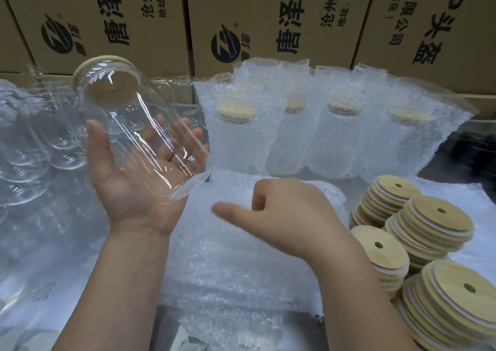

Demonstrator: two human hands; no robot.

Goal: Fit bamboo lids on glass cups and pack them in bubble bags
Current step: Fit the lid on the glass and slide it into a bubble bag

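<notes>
Left hand (134, 189) lies flat, palm up, cradling the lidded glass cup (128, 114); right hand (290, 213) curls over the near bubble bag (241, 256), grip unclear.

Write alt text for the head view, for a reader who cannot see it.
A person's left hand, palm up, carries a tilted glass cup fitted with a bamboo lid, while the right hand, fingers curled, rests on a pile of bubble bags. Four bagged cups stand behind; stacked lids lie at right.

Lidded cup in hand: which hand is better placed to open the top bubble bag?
Right. The right hand rests with curled fingers on the top bubble bag near its far edge; the left hand is busy cradling the lidded glass cup.
</notes>
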